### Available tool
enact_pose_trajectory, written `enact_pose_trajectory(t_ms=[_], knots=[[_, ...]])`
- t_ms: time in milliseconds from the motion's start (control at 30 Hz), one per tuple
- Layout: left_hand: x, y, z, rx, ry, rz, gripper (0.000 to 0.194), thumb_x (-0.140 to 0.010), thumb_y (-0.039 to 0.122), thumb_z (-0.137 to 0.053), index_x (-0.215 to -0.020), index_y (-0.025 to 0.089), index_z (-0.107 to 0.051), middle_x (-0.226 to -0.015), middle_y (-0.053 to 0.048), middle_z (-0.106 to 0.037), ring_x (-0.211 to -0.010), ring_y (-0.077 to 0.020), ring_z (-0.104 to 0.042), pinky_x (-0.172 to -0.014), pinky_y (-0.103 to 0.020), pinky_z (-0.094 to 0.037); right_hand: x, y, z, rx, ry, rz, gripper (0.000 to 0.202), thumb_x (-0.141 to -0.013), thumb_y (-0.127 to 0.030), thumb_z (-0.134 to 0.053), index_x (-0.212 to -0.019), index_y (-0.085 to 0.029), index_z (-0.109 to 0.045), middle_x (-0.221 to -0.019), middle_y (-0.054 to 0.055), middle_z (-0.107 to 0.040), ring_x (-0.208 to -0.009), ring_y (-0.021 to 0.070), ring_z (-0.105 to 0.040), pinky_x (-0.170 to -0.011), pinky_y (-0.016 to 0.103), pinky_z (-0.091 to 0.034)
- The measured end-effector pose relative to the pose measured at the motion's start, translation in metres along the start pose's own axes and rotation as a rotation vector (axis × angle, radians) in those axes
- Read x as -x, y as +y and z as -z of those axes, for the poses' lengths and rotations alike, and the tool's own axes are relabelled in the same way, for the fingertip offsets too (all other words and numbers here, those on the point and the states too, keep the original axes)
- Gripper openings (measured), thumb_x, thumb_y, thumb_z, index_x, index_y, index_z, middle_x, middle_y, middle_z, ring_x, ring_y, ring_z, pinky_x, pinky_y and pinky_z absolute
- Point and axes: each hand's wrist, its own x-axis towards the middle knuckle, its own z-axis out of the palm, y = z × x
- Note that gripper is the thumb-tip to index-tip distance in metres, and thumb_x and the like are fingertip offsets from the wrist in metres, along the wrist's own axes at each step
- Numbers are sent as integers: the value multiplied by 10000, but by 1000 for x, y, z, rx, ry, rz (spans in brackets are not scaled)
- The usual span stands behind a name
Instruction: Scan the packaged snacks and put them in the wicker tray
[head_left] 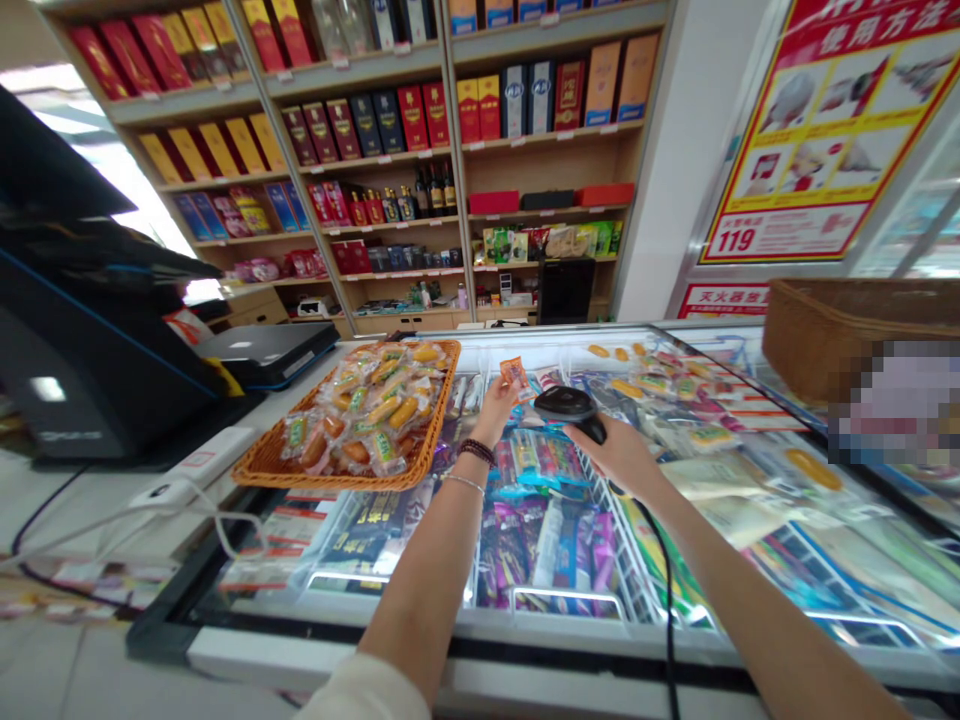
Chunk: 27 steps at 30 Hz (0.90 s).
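Note:
My left hand (496,405) pinches a small orange snack packet (514,374) above the glass top of a chest freezer (337,640). Beaded bracelets circle that wrist. In my right hand (619,455) is a black barcode scanner (566,404), its head turned toward the packet. A black cord (667,600) runs down from the scanner over the freezer's front edge. Packet and scanner are close together but look apart. Below my hands, coloured ice cream packages (536,460) lie in wire baskets under the glass.
A wicker tray (259,470) of wrapped snacks sits to the left, near a flat scale (270,350) and a dark checkout machine (97,350). A brown basket (802,340) stands at the right. Shelves of boxed bottles (420,120) line the back. A white cable (225,510) hangs at left.

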Motion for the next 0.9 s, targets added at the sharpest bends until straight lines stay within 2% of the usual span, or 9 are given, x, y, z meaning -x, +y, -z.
enact_pose_trajectory(t_ms=[333, 533, 767, 900], knots=[[4, 7, -5, 20, 22, 21, 379, -763, 318, -851, -1071, 157, -700, -972, -72, -749, -885, -178, -715, -953, -364, -544, -1, 2, -2, 31, 29, 19, 360, -894, -577, -530, -731, -256, -525, -500, 35, -573, -578, 268, -670, -533, 307, -413], [4, 6, -6, 26, 27, 9, 391, -749, 332, -858, -1060, 160, -694, -964, -66, -759, -865, -161, -713, -935, -341, -556, -2, 3, -3, 59, 34, 35, 359, -900, -565, -545, -731, -249, -545, -498, 34, -564, -576, 266, -667, -534, 303, -405], [1, 6, -7, -16, 61, 27, 286, -780, 278, -813, -1022, 163, -713, -951, -61, -760, -871, -181, -723, -921, -360, -570, -2, 4, -4, 57, 43, 45, 357, -903, -556, -551, -748, -236, -585, -484, 39, -569, -548, 268, -653, -532, 312, -403], [2, 7, -6, -5, 57, 21, 319, -770, 281, -828, -1040, 155, -711, -941, -61, -759, -865, -178, -725, -926, -361, -569, -1, 3, -3, 68, 40, 40, 347, -897, -547, -563, -744, -236, -593, -484, 39, -564, -562, 276, -666, -536, 316, -412]])
